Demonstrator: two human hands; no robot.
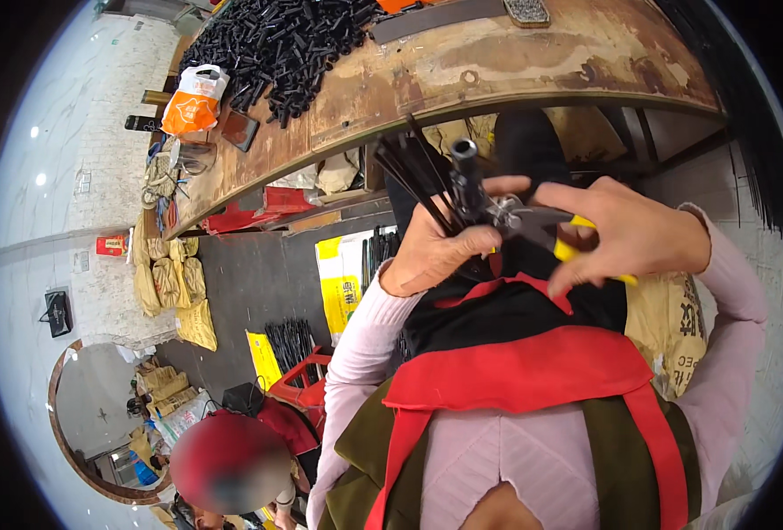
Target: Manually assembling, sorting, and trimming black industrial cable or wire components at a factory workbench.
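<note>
In front of my lap, my left hand (444,243) is wrapped round a bundle of thin black rods (413,181), which fans up and to the left. A black tube (467,177) with a round open end stands among them in the same hand, like part of an umbrella frame. Close to its lower part sits a small shiny metal fitting (504,212). My right hand (616,225) grips yellow-handled pliers (575,240), their dark jaws blurred and pointing left at the fitting. Whether the jaws touch it I cannot tell.
Ahead stands a worn wooden workbench (515,66) with a heap of black plastic parts (276,44) and an orange-and-white bag (195,102). At lower left a person in a red hat (228,459) sits beside a red stool (307,375). Woven sacks (665,327) lie at my right.
</note>
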